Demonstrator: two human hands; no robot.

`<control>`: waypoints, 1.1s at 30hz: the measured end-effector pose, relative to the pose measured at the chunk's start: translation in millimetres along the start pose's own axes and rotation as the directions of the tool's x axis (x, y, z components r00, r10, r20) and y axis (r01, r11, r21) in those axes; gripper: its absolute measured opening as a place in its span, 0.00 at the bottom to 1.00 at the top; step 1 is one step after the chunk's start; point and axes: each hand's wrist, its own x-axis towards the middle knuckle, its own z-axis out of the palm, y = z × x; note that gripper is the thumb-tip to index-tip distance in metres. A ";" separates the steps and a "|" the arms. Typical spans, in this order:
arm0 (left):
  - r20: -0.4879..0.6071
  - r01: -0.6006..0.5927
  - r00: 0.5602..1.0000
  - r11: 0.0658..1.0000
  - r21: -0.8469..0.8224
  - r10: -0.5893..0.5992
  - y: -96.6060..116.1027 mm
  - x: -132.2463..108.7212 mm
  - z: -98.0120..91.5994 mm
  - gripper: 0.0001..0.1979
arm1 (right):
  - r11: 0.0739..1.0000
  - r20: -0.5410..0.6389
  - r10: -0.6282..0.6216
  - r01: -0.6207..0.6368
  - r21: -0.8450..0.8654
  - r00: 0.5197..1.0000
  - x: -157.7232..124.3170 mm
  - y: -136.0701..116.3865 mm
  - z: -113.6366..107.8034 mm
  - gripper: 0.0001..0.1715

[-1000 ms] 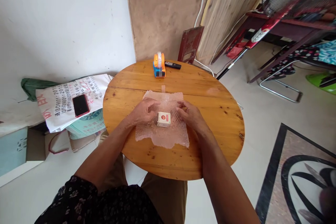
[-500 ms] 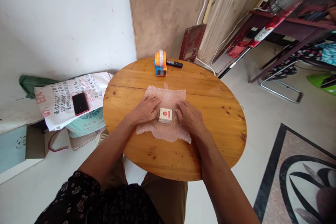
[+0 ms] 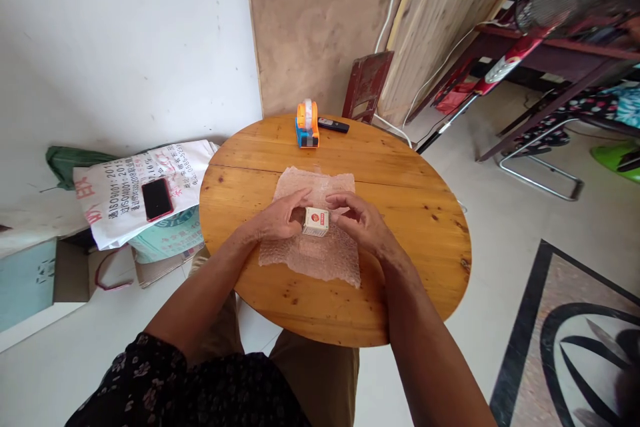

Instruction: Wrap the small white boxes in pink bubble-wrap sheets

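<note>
A small white box with a red label (image 3: 316,221) sits on a sheet of bubble wrap (image 3: 315,257), which lies spread on the round wooden table. On the box's left side is my left hand (image 3: 283,215), its fingers curved and parted from the thumb. My right hand (image 3: 361,221) mirrors it on the other side, fingers arched and thumb close to the box's right edge. Whether either thumb touches the box I cannot tell. Neither hand is closed on anything.
At the table's (image 3: 415,213) far side stand an orange and blue tape dispenser (image 3: 307,123) and a black remote control (image 3: 333,125). A phone (image 3: 157,199) rests on white sacks (image 3: 107,180) at the left. A red chair back (image 3: 368,85) and a fan pole (image 3: 503,73) stand beyond.
Both hands have lifted from lying flat on the bubble wrap and now curve in beside the box. The wrap's near edge lies flatter and further out.
</note>
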 end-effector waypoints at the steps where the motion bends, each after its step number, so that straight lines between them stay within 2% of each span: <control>1: 0.034 -0.007 0.999 1.000 -0.001 0.007 1.4 -0.3 -1.0 0.47 | 1.000 0.059 -0.009 0.007 0.027 0.998 -0.7 -2.0 0.5 0.19; 4: 0.083 -0.006 0.997 0.996 0.086 -0.001 5.7 -0.5 -3.9 0.48 | 0.998 0.192 -0.044 0.051 -0.029 0.980 -1.7 -2.4 5.6 0.29; 6: 0.090 0.006 0.996 0.980 0.198 -0.024 7.7 -0.3 -3.8 0.48 | 0.991 0.202 -0.037 0.062 -0.117 0.979 -1.4 -1.0 8.7 0.31; 9: 0.114 -0.010 0.993 0.949 0.316 -0.028 8.7 0.3 0.1 0.49 | 0.982 0.161 0.030 0.001 -0.190 0.986 -0.8 -4.7 4.2 0.26; 12: 0.113 -0.030 0.994 0.925 0.379 -0.014 8.3 0.9 5.2 0.50 | 0.967 0.056 0.063 -0.047 -0.250 0.996 -4.3 -15.5 -14.8 0.23; 15: 0.110 -0.051 0.994 0.906 0.420 0.006 7.2 0.6 7.7 0.48 | 0.926 -0.138 0.115 -0.156 -0.343 0.984 -15.0 -19.3 -41.1 0.25; 19: 0.109 -0.086 0.993 0.895 0.438 0.042 4.8 -0.6 8.3 0.46 | 0.835 -0.329 0.225 -0.356 -0.420 0.917 -37.8 5.4 -67.8 0.26; 21: 0.105 -0.090 0.993 0.890 0.447 0.048 4.2 -0.9 8.5 0.46 | 0.781 -0.339 0.328 -0.455 -0.427 0.882 -49.6 23.5 -73.5 0.27; 23: 0.107 -0.093 0.993 0.889 0.448 0.050 4.4 -1.0 8.6 0.46 | 0.747 -0.357 0.334 -0.476 -0.464 0.872 -58.9 35.1 -74.1 0.32; 26: 0.125 -0.102 0.991 0.885 0.454 0.050 5.3 -0.6 8.3 0.47 | 0.747 -0.484 0.155 -0.423 -0.513 0.861 -64.2 29.5 -65.3 0.37; 28: 0.137 -0.102 0.990 0.880 0.464 0.043 5.4 -0.4 7.9 0.47 | 0.798 -0.501 0.047 -0.334 -0.502 0.864 -60.3 13.6 -52.0 0.30; 29: 0.141 -0.099 0.989 0.879 0.467 0.037 5.2 -0.3 7.7 0.48 | 0.834 -0.454 0.010 -0.258 -0.488 0.891 -55.9 5.0 -43.2 0.25; 31: 0.143 -0.091 0.989 0.879 0.469 0.026 4.5 -0.3 7.4 0.48 | 0.886 -0.261 -0.065 -0.065 -0.460 0.963 -43.1 -7.8 -22.4 0.18; 33: 0.142 -0.089 0.989 0.883 0.460 0.025 4.0 -0.5 7.4 0.49 | 0.880 -0.117 -0.111 0.043 -0.472 0.987 -27.6 -11.0 -1.2 0.19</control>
